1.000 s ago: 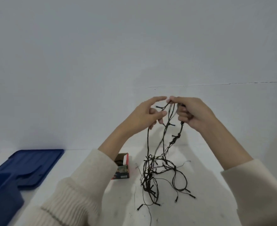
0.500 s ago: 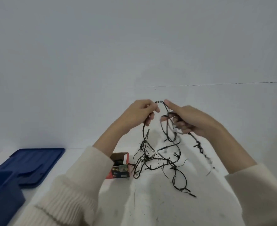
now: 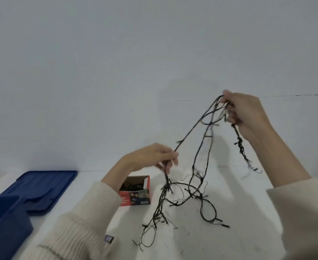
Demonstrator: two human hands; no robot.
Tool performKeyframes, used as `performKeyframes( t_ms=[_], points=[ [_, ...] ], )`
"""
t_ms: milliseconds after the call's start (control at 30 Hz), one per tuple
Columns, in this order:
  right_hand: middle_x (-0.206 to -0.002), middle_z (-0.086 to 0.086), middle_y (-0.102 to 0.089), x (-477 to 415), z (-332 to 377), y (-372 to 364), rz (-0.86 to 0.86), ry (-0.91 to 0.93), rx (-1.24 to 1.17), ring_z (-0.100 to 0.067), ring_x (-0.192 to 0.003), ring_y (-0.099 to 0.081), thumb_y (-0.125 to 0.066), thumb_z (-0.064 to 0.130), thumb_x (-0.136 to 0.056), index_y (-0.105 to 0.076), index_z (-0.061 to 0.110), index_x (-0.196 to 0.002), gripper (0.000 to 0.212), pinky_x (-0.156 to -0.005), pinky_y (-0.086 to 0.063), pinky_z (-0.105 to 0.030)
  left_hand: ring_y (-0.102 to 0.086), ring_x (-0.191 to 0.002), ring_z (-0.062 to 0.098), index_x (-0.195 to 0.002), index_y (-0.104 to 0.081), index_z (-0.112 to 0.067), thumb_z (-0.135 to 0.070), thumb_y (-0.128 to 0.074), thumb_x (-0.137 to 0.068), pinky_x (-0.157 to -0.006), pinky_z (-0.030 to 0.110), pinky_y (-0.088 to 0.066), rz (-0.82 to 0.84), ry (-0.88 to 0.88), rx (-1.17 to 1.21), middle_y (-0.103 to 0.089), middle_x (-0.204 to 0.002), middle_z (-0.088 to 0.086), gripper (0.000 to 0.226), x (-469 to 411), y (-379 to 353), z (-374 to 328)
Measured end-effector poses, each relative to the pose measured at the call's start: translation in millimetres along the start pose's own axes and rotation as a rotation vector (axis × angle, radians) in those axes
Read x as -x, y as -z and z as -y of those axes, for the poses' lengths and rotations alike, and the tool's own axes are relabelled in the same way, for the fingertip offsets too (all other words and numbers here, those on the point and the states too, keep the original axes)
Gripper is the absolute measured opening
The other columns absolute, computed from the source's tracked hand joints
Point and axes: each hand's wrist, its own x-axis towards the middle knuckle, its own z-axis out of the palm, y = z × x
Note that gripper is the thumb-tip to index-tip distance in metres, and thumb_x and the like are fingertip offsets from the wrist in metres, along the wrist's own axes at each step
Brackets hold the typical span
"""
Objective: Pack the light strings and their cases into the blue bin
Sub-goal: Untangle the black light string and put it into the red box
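Centre frame: light string (image 3: 195, 166) hanging tangled; right hand (image 3: 248, 113) pinching top loops, left hand (image 3: 154, 156) pinching lower strand. Advice: gathering even coils, avoiding snags, before boxing in case (image 3: 135, 192).

Bare room, white table (image 3: 229, 246), blank wall (image 3: 135, 62)

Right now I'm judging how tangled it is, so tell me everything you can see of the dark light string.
The light string is a thin dark wire with small dark bulbs branching off along it, loosely tangled. The right hand pinches several loops up high; the left hand grips one strand lower down. Strands run taut between the hands, and a knotted tail dangles from the right hand. The remaining loops sag onto the white table, just right of the small red box.
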Motion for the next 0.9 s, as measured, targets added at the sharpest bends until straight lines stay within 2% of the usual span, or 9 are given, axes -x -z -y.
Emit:
performKeyframes(
  t_ms=[67,133,200,267,367,467,633,733,900],
  points=[
    [-0.039,0.007,-0.031,-5,-2,10,-0.069,0.085,0.148,-0.007,-0.035,-0.025,-0.056,0.025,-0.092,-0.06,0.015,-0.062,0.031,-0.038,-0.025,-0.014,-0.06,-0.07,0.012,-0.082,-0.064,-0.012,-0.026,-0.045,-0.098,-0.087,0.035,-0.05,0.001,0.046,-0.035,-0.06,-0.068,-0.001,0.029,1,-1,19],
    [-0.05,0.0,-0.038,-5,-10,14,-0.016,0.138,0.508,-0.011,-0.044,-0.034,-0.058,0.031,-0.089,-0.067,0.015,-0.072,0.026,-0.05,-0.033,-0.021,-0.063,-0.068,0.012,-0.082,-0.064,-0.011,-0.022,-0.043,-0.099,-0.085,0.033,-0.05,-0.203,0.001,0.082,-0.059,-0.067,0.001,0.029,0,2,18],
    [-0.061,0.001,-0.049,-1,-20,13,0.031,0.138,0.755,-0.014,-0.057,-0.045,-0.062,0.041,-0.086,-0.068,0.013,-0.091,0.029,-0.064,-0.036,-0.026,-0.062,-0.06,0.008,-0.083,-0.063,-0.009,-0.021,-0.043,-0.099,-0.074,0.019,-0.05,-0.393,-0.089,0.136,-0.057,-0.062,0.0,0.029,-3,9,4],
    [-0.07,0.006,-0.053,4,-21,11,0.077,0.098,0.65,-0.008,-0.062,-0.048,-0.064,0.048,-0.082,-0.064,0.02,-0.109,0.039,-0.065,-0.037,-0.026,-0.056,-0.052,0.001,-0.085,-0.066,-0.011,-0.026,-0.045,-0.098,-0.058,0.008,-0.043,-0.371,-0.102,-0.156,-0.058,-0.058,-0.004,0.029,-6,15,-17],
    [-0.059,0.01,-0.04,18,-16,-1,0.495,0.022,0.491,-0.006,-0.052,-0.039,-0.069,0.039,-0.08,-0.062,0.036,-0.115,0.036,-0.053,-0.032,-0.02,-0.048,-0.046,-0.003,-0.081,-0.066,-0.019,-0.032,-0.05,-0.095,-0.048,0.01,-0.036,-0.306,-0.129,-0.418,-0.056,-0.057,-0.008,0.025,-12,16,-41],
    [-0.054,0.008,-0.026,24,-16,-12,0.702,0.06,0.59,-0.008,-0.046,-0.025,-0.067,0.031,-0.084,-0.065,0.013,-0.081,0.019,-0.046,-0.025,-0.019,-0.045,-0.047,0.001,-0.071,-0.06,-0.022,-0.035,-0.055,-0.092,-0.045,0.01,-0.033,-0.369,-0.184,-0.399,-0.054,-0.057,-0.007,0.025,-18,16,-53],
    [-0.051,0.009,-0.03,13,-8,-1,0.52,0.012,0.347,-0.008,-0.046,-0.026,-0.061,0.026,-0.089,-0.06,0.011,-0.065,0.028,-0.041,-0.022,-0.017,-0.049,-0.052,-0.005,-0.079,-0.063,-0.018,-0.038,-0.056,-0.091,-0.054,0.01,-0.037,-0.268,-0.129,-0.344,-0.059,-0.064,-0.007,0.025,-7,20,-31],
    [-0.05,0.008,-0.031,9,-9,1,0.386,0.016,0.237,-0.007,-0.042,-0.026,-0.06,0.023,-0.091,-0.056,0.012,-0.064,0.029,-0.038,-0.021,-0.016,-0.05,-0.06,0.008,-0.087,-0.059,-0.019,-0.034,-0.057,-0.091,-0.062,0.021,-0.037,-0.207,-0.091,-0.256,-0.06,-0.063,-0.007,0.016,-3,16,-10],
    [-0.048,0.005,-0.033,-7,-2,14,-0.04,0.043,-0.001,-0.008,-0.039,-0.025,-0.056,0.022,-0.092,-0.056,0.015,-0.064,0.03,-0.036,-0.021,-0.015,-0.057,-0.061,0.014,-0.09,-0.062,-0.008,-0.019,-0.052,-0.095,-0.071,0.024,-0.052,-0.142,0.001,0.018,-0.054,-0.063,0.001,0.017,6,18,24]
  ],
)
